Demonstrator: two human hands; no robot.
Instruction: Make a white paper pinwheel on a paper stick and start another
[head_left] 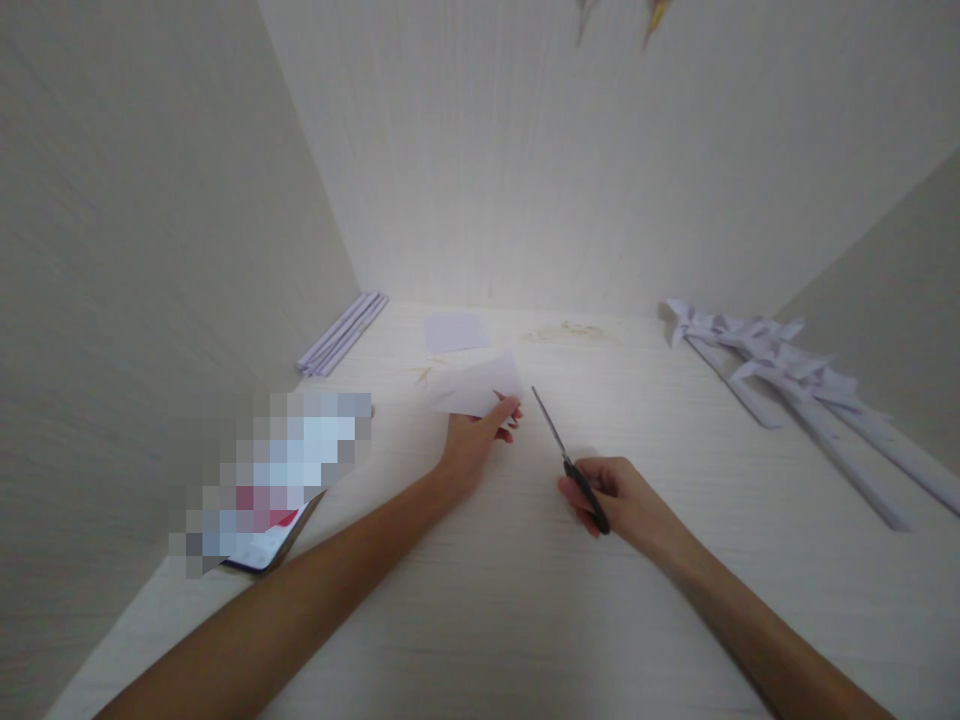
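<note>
My left hand [480, 440] pinches a sheet of white paper [476, 385] at its right lower corner, thumb on top. To its right, my right hand [600, 490] is closed round the black handles of a pair of scissors [556, 428]. The scissor blades look closed together and point up and left, a little apart from the paper. Behind the held sheet a second piece of white paper [455, 332] lies flat on the table.
Several rolled paper sticks [345, 335] lie at the back left. At the right rest several paper pinwheel-like pieces [787, 370] on paper sticks. A phone [277, 535], partly blurred out, stands at the left. Pale walls enclose the white table [517, 600] at the back and sides.
</note>
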